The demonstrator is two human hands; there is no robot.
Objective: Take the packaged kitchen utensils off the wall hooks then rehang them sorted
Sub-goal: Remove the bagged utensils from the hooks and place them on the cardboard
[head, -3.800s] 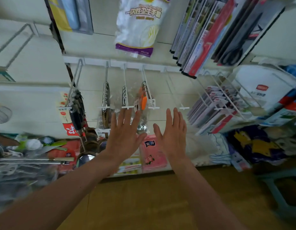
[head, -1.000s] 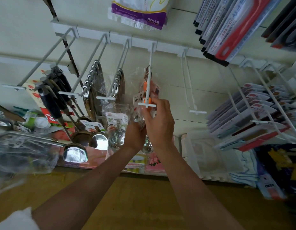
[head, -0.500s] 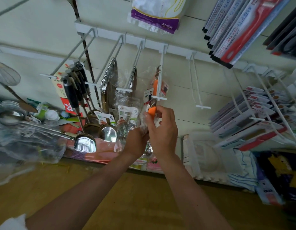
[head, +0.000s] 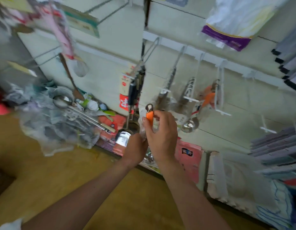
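Right hand (head: pixel 160 131): I pinch the orange-handled, clear-bagged utensil (head: pixel 149 116), axis twelve-to-six;
Left hand (head: pixel 135 147): grips its lower end;
White wire hook (head: pixel 220 90): two o'clock, apart

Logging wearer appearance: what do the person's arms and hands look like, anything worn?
Both the left hand and right hand are bare, no gloves. Forearms uncovered, no watch or bracelet visible. A scrap of white cloth, probably a sleeve, shows at the left arm's upper end. Rings: too blurred to tell.
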